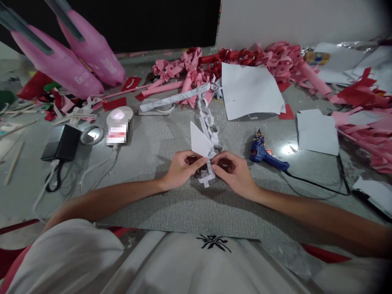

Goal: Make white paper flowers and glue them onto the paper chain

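Observation:
My left hand (183, 166) and my right hand (233, 169) meet over the grey mat (171, 204), both pinching one white paper piece (200, 142). A flat pointed flap of that paper sticks up above my left fingers. A folded white paper chain (208, 122) runs from my fingers away across the mat. The chain's short end (207, 178) hangs below my fingertips. Fingers of both hands are curled tight on the paper.
A blue glue gun (266, 154) with a black cord lies just right of my right hand. White sheets (249, 90) (317, 131) lie beyond. Pink and red paper scraps (275, 57) heap at the back and right. A black adapter (61, 143) and a white tub (118, 124) sit left.

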`<action>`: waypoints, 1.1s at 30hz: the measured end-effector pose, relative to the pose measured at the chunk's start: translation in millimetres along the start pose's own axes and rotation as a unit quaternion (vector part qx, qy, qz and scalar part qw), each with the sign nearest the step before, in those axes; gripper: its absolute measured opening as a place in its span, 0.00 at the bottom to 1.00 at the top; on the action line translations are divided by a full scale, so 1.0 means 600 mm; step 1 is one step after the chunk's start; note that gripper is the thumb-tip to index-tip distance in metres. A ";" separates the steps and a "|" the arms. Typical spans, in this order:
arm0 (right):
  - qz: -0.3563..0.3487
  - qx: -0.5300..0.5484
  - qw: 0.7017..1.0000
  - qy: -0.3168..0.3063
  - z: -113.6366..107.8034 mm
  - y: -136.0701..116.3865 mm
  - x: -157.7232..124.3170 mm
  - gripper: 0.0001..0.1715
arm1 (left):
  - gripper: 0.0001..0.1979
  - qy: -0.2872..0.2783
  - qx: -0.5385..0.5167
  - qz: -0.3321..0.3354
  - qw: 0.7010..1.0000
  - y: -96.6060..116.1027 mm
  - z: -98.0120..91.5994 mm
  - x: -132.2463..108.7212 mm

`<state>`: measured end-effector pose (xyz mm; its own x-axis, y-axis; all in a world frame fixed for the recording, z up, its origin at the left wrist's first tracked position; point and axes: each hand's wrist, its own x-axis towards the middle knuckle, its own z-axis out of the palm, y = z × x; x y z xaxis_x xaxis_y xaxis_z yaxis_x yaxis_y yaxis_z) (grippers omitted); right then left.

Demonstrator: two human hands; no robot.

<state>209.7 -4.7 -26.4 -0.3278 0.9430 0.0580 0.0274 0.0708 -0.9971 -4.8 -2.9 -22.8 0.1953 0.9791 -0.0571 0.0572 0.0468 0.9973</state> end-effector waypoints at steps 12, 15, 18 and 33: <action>0.048 0.045 0.996 0.055 0.000 -0.011 0.002 0.19 | 0.18 0.012 0.003 -0.004 1.000 0.004 0.000 0.001; 0.066 0.028 0.996 0.057 0.002 -0.012 -0.001 0.17 | 0.18 0.004 0.001 0.001 1.000 0.003 0.000 0.000; 0.070 0.018 0.995 0.062 0.001 -0.011 -0.003 0.15 | 0.17 -0.006 -0.003 0.005 1.000 0.005 -0.001 -0.001; -0.014 -0.059 0.998 0.023 0.000 0.001 -0.006 0.13 | 0.17 -0.011 0.023 0.024 0.999 0.003 0.001 -0.002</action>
<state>211.2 -8.0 -27.0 -0.2857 0.9541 0.0900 0.1318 0.1321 -0.9824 -4.0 -4.0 -20.9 0.2196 0.9755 -0.0102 0.0927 -0.0105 0.9956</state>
